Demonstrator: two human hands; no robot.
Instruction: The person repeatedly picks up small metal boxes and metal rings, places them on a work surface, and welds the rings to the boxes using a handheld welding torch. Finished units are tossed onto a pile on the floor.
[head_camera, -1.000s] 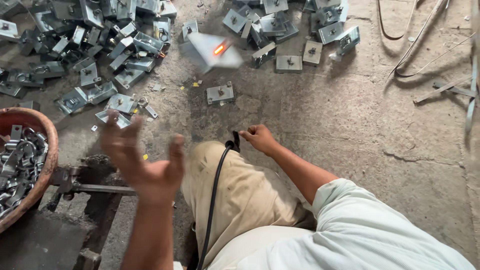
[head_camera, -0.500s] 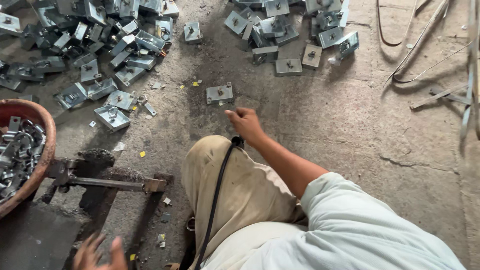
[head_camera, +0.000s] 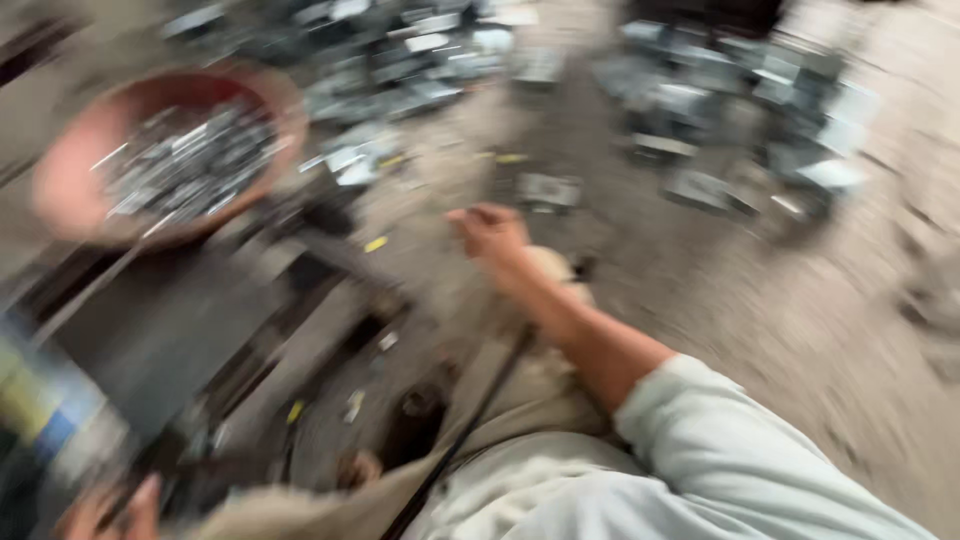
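The view is heavily blurred by motion. My right hand (head_camera: 492, 232) rests over my bent knee (head_camera: 540, 300), fingers curled; nothing can be made out in it. A single flat metal bracket (head_camera: 550, 190) lies on the concrete just beyond it. My left hand (head_camera: 105, 510) shows only partly at the bottom left corner, close to dark objects; its grip cannot be made out. A round reddish basin (head_camera: 60, 170) full of small metal parts sits at the upper left.
Piles of grey metal brackets (head_camera: 740, 110) spread across the floor at the top. A dark metal tool or frame (head_camera: 250, 320) lies left of my knee. A black cord (head_camera: 470, 430) runs over my leg.
The camera has swung left and down, blurring everything. The basin now sits further into view. My left hand dropped from raised and spread to the bottom left corner. A bracket seen in mid-air earlier is gone.
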